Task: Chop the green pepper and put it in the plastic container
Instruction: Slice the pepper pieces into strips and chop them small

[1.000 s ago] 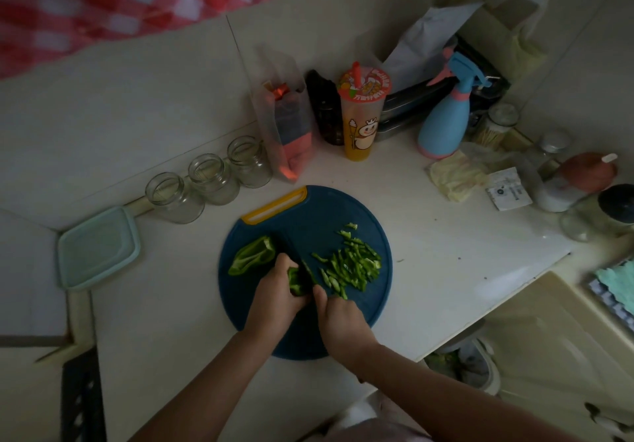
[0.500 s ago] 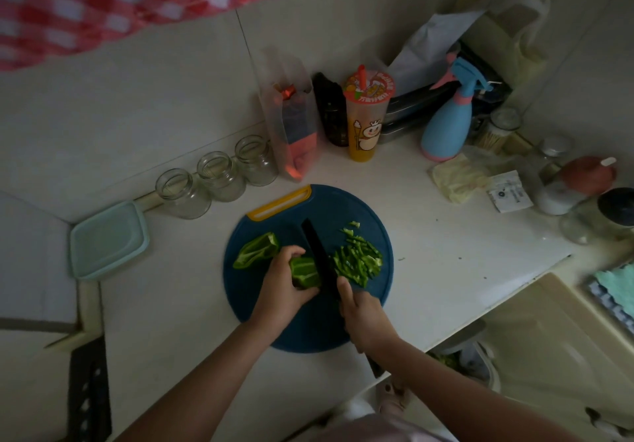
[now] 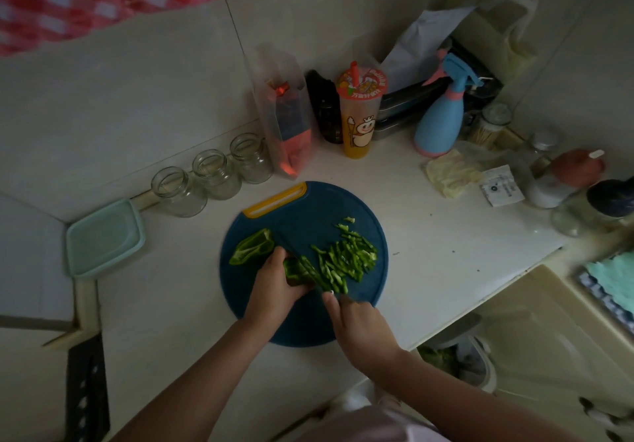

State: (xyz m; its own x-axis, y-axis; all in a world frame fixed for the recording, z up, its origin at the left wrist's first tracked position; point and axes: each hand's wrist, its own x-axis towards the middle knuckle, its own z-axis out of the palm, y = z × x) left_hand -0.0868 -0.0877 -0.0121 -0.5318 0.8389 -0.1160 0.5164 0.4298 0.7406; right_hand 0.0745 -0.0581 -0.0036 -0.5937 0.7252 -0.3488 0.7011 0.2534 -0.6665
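Nearest, the right hand [image 3: 360,331] is curled round the handle of a dark knife [image 3: 310,270], and the left hand [image 3: 274,290] pins a green pepper piece [image 3: 292,271] with bent fingers on the blue cutting board [image 3: 308,330], close to the tabletop [image 3: 446,253] front edge. Roughly half looks done: cut strips [image 3: 346,256] lie right of the blade, and one uncut half [image 3: 252,247] waits left. Farther left, the plastic container [image 3: 104,237] sits in the corner showing no pepper, with bare tabletop between it and the board.

The person is wearing a pale pink top [image 3: 374,422], just showing at the bottom edge; forearms [image 3: 192,383], left hand [image 3: 274,290] and right hand [image 3: 360,328] are going bare.
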